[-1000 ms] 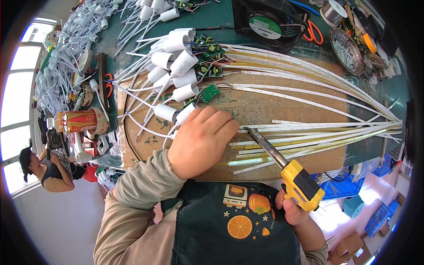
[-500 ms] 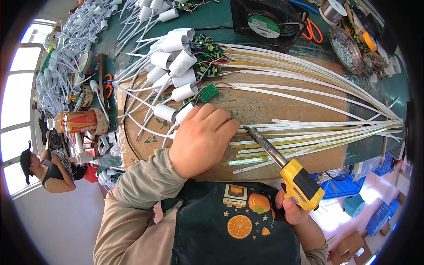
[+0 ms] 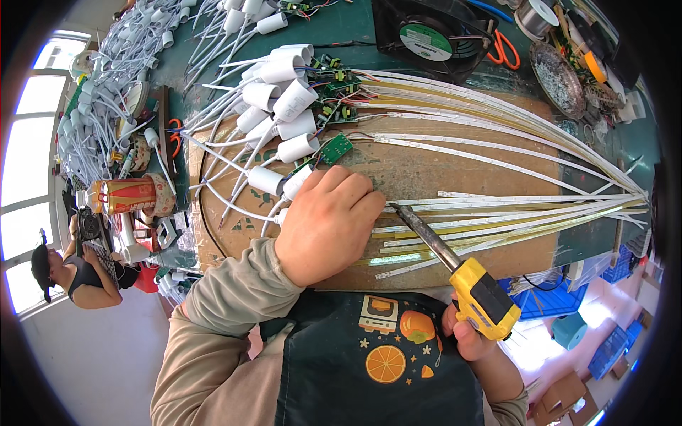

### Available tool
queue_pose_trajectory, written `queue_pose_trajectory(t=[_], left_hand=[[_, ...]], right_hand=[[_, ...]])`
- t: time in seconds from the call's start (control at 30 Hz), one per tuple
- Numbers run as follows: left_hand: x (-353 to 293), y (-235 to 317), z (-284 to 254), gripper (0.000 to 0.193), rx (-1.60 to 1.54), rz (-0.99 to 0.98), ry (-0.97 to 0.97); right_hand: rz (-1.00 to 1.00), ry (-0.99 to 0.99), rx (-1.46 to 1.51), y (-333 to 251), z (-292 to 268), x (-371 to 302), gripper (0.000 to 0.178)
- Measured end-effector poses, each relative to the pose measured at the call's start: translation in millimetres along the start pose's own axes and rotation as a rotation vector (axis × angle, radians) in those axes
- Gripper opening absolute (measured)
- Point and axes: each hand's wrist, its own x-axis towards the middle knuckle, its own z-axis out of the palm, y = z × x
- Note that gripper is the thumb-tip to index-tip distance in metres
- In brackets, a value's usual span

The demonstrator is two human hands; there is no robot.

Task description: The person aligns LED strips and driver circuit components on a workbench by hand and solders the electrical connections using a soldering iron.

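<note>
Left hand [image 3: 328,224] lies curled, pressing the near ends of the LED strips [image 3: 497,213] onto the cardboard sheet [image 3: 426,167]; right hand [image 3: 472,334] grips my yellow soldering iron [image 3: 455,266]; strips run rightward, tip just beside my left fingers.

bright windows [image 3: 28,163], pale floor [image 3: 85,369] — green workbench [image 3: 355,28]
</note>
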Motion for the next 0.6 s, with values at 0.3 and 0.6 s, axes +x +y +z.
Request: queue_pose_trajectory(t=[0.3,0.6], left_hand=[[-1,1,0,0.021,0.015,0.004,-0.019],[0,1,-1,0.021,0.019,-0.002,-0.035]], right_hand=[[0.049,0.028,0.01,2,2,-1,0.048],[0.07,0.154,0.276,-17,5,9,0.065]])
